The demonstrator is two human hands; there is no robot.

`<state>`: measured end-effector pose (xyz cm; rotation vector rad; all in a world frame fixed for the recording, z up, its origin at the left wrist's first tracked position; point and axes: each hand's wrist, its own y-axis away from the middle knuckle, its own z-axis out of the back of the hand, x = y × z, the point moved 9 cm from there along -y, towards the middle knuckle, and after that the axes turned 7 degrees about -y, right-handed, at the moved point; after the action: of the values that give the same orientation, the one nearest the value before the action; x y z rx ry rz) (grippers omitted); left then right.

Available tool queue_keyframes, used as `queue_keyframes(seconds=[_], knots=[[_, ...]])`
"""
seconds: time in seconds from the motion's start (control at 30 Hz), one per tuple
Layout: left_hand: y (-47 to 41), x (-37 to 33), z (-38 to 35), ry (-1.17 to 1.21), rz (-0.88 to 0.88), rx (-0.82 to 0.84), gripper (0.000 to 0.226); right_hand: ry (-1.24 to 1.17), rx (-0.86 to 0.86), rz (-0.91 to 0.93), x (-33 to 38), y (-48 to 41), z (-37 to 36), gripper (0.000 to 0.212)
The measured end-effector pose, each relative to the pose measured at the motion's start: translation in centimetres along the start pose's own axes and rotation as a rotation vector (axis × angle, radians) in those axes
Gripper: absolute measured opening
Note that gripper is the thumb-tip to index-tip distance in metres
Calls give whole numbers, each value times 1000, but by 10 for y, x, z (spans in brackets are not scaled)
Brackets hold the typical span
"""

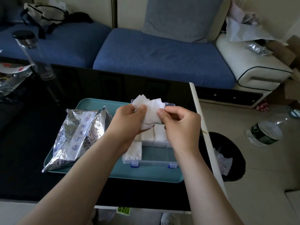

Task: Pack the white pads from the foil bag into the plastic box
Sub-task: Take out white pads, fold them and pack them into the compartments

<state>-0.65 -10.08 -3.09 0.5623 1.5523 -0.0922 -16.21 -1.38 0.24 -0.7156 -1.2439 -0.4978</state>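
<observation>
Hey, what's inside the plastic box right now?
The plastic box holds stacked white pads in its middle compartments and the near-left one; the near-right section looks empty. The left hand and right hand, gripping loose pads, hide its far part.

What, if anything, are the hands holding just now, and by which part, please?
A fanned bunch of white pads, above the plastic box. The left hand grips its left side, thumb on top; the right hand pinches its right edge.

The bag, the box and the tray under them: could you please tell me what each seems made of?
The foil bag looks like metallised film: shiny, silver, crinkled. The plastic box seems clear rigid plastic: its walls are see-through, with blue clasps. The tray is probably smooth matte teal plastic.
</observation>
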Motion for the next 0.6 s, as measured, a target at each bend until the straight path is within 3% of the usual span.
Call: queue_keyframes(seconds=[0.17, 0.4, 0.6], knots=[[1, -6, 7, -83, -59, -23, 22, 69, 117, 35, 4, 2, -16, 9], [2, -6, 15, -85, -59, -65, 22, 71, 138, -60, 2, 3, -22, 12], [11, -23, 25, -358, -176, -144, 36, 145, 117, -20, 8, 2, -20, 12]])
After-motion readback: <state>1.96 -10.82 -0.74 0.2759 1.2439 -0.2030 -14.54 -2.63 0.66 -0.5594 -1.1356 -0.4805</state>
